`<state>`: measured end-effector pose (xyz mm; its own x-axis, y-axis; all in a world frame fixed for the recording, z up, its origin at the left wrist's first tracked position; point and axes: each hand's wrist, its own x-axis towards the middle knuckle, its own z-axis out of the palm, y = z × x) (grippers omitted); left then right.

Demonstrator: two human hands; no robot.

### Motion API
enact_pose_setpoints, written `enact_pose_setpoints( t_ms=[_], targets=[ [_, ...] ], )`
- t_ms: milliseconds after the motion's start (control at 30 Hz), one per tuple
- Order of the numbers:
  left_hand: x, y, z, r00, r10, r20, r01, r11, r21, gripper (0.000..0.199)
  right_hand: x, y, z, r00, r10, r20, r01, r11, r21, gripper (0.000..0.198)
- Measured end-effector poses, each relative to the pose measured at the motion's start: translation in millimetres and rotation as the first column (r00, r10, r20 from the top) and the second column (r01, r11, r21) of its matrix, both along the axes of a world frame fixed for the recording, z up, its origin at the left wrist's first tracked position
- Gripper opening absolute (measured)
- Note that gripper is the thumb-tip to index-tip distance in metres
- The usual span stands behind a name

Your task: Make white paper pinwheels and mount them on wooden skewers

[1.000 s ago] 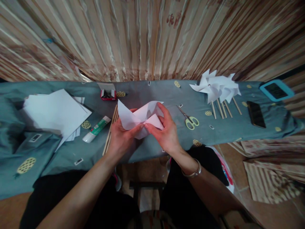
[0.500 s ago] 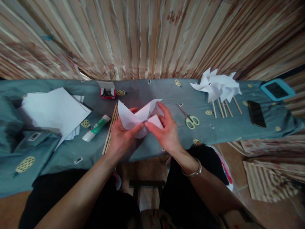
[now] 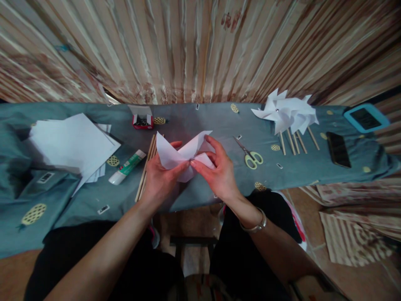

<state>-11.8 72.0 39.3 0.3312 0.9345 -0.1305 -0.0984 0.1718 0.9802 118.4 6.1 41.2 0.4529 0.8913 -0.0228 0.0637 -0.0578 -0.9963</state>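
A white paper pinwheel point(image 3: 188, 152) with folded blades is held above the table between both hands. My left hand point(image 3: 162, 173) grips its left side, with the thumb pressed at the centre and fingers behind the paper. From the right, my right hand point(image 3: 219, 169) pinches the centre with its thumb, and its other fingers curl around the right blade. Both thumb tips meet at the middle, where a pin may sit, too small to tell. Wooden sticks point(image 3: 145, 171) lie on the cloth just behind and left of my left hand.
White paper sheets point(image 3: 73, 140) and a glue stick point(image 3: 127, 167) lie left. An open red box of small dark pins point(image 3: 142, 121) stands behind. On the right are scissors point(image 3: 250, 156), finished pinwheels on sticks point(image 3: 285, 113), a phone point(image 3: 338, 149) and a blue-framed device point(image 3: 366, 118).
The hands and paper pinwheel stay nearly still; the right fingers have shifted slightly on the blade. The whole view has moved by a few pixels.
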Motion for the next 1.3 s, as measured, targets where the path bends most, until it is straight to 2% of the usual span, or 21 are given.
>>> enact_pose_setpoints(
  t_ms=[367,633,1300],
  targets=[
    [-1.2,0.4,6.3,0.999,0.033,-0.034,-0.032,0.998,0.051,0.054,-1.8,-0.2,-1.9,1.000,0.005,0.027,-0.006,1.000,0.020,0.076],
    [-1.4,-0.2,6.8,0.999,0.026,-0.047,-0.023,0.998,0.051,0.053,-2.3,0.9,-2.0,0.999,0.006,-0.032,-0.005,1.000,0.019,0.080],
    [-1.7,-1.2,4.1,0.997,0.005,-0.082,0.003,0.995,0.101,0.051,-0.3,1.5,-0.3,0.998,0.009,-0.064,-0.009,1.000,0.007,0.062]
  ],
)
